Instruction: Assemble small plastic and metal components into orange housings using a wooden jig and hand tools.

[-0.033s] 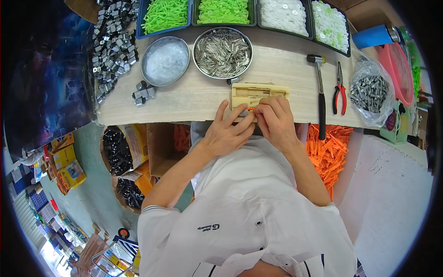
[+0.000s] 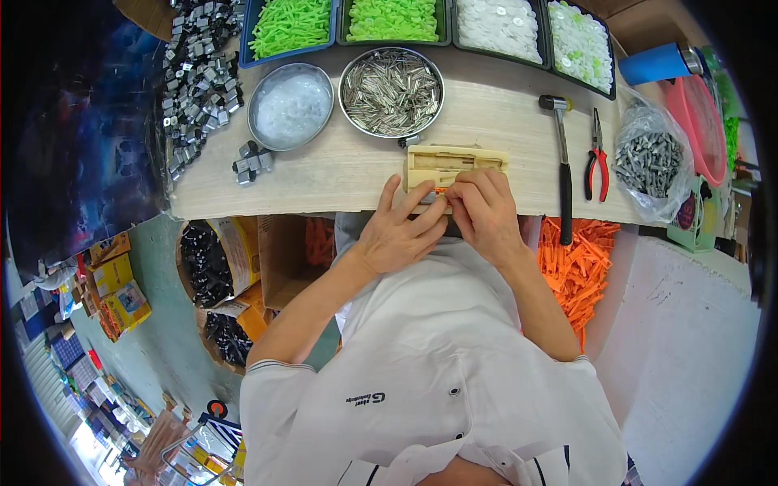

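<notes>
Both my hands sit at the near edge of the wooden bench (image 2: 340, 174), meeting over a pale wooden jig block (image 2: 456, 161). My left hand (image 2: 399, 232) lies flat, fingers spread and apart, fingertips touching the near side of the block, not clamped on anything I can see. My right hand (image 2: 485, 212) has its fingers curled together at the block's near edge, next to a small orange piece (image 2: 440, 191); I cannot tell whether it is actually pinched. The jig block sits mid-bench, just near of the metal bowl of silver pins (image 2: 392, 91). Left of that, a second metal bowl with clear white bits (image 2: 290, 107). Far left, a heap of grey metal clips (image 2: 197, 73), a few loose ones (image 2: 251, 161) near the bowl. Far edge: trays of green parts (image 2: 293, 24) and white parts (image 2: 498, 24). Right of the block, a hammer (image 2: 561, 162), then red-handled pliers (image 2: 596, 158), then a clear bag of dark metal pieces (image 2: 648, 162). Below the bench on the right, a pile of orange plastic parts (image 2: 579, 267).
</notes>
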